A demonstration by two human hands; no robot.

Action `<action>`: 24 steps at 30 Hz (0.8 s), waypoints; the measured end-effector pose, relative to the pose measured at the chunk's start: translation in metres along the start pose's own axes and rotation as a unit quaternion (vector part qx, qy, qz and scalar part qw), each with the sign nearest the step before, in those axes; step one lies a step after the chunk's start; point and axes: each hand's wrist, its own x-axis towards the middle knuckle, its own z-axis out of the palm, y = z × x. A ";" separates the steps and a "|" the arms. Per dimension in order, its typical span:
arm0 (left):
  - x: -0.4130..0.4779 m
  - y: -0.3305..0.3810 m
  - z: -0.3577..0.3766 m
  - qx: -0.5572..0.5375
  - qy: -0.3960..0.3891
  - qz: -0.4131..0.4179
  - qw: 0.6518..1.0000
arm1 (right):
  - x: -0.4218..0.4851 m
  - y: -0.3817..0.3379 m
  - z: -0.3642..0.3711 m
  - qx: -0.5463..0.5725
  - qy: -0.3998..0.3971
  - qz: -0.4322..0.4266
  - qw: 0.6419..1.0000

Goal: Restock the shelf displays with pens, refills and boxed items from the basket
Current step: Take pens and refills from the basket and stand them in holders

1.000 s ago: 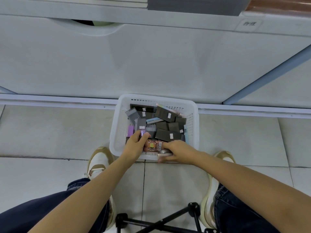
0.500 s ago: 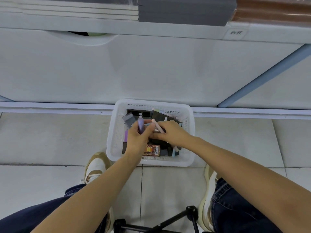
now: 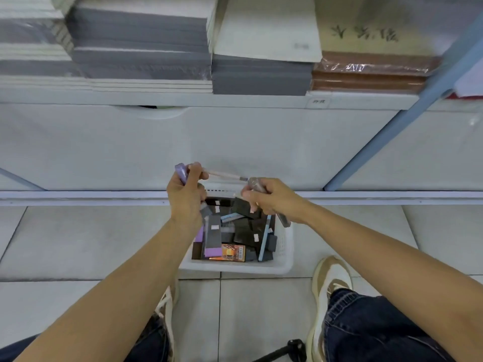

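Both hands have risen out of the white perforated plastic basket (image 3: 286, 257) since the frame half a second earlier, and they now meet above its far rim, in front of the white base panel of the shelf unit. We see the left hand (image 3: 184, 197) curled round a lilac rectangular pack (image 3: 180, 172), whose upper end juts above the fingers. Its thumb and forefinger pinch one end of a slim pale-pink pen (image 3: 223, 175). The pen lies almost level between the two hands, and its dark tip reaches the right hand (image 3: 273, 201). That hand is closed round a long grey pack (image 3: 254, 182). A dark slim end also shows beneath the fist, and we cannot tell whether it belongs to the same pack, nor whether this hand also grips the pen.

The basket stands on the pale tiled floor (image 3: 78, 239) below the hands, just ahead of the person's beige sports shoes (image 3: 332, 278). It holds the remaining stock:
- many dark rectangular boxes
- a grey box with a lilac end (image 3: 213, 237)
- an orange printed box (image 3: 231, 253)
- a light-blue pen (image 3: 264, 241) leaning near the right wall

Above the base panel, the white shelf (image 3: 235, 100) carries stacks of grey-covered notebooks (image 3: 141, 48), white-covered books (image 3: 266, 27) and a brown film-wrapped stack (image 3: 366, 77). A blue metal upright (image 3: 407, 118) slants past at the right.
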 end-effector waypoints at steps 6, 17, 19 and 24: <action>-0.018 0.056 0.014 -0.036 -0.094 -0.004 0.995 | -0.014 -0.073 -0.018 0.152 0.142 -0.161 0.965; -0.060 0.194 0.059 0.138 -0.229 0.217 0.939 | -0.099 -0.270 -0.044 0.042 0.251 -0.354 0.900; -0.069 0.229 0.074 0.155 -0.211 0.295 0.919 | -0.113 -0.300 -0.056 0.027 0.290 -0.376 0.880; -0.086 0.295 0.108 0.161 -0.170 0.443 0.865 | -0.143 -0.360 -0.094 -0.009 0.371 -0.447 0.814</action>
